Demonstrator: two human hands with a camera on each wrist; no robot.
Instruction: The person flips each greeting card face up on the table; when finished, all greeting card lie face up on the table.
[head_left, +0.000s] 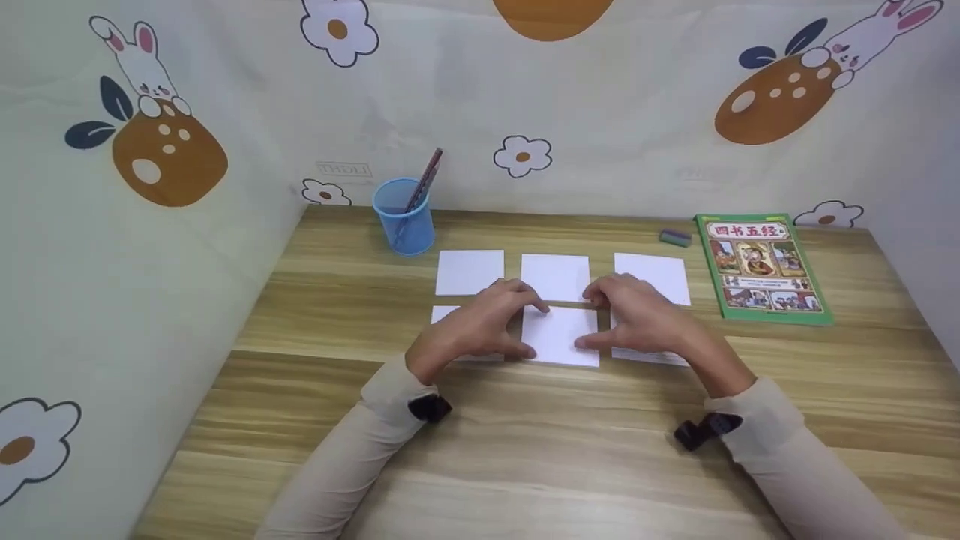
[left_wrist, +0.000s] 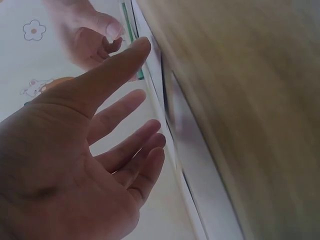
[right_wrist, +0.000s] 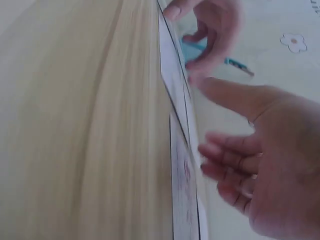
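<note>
White cards lie in two rows of three on the wooden table. The left hand (head_left: 484, 322) is over the front left card (head_left: 442, 313), with its thumb and index tips at the left edge of the front middle card (head_left: 559, 337). Opposite it, the right hand (head_left: 637, 311) covers much of the front right card (head_left: 645, 355), its thumb tip by the middle card's right edge. Behind them are the back left card (head_left: 470, 271), back middle card (head_left: 555, 276) and back right card (head_left: 652, 276). Both wrist views show loosely bent fingers with nothing gripped.
A blue mesh pen cup (head_left: 405, 221) holding pencils stands at the back left. At the back right lie a small grey-green block (head_left: 675, 238) and a green-bordered book (head_left: 765, 270). A patterned cloth (head_left: 450, 97) hangs behind the table (head_left: 525, 450).
</note>
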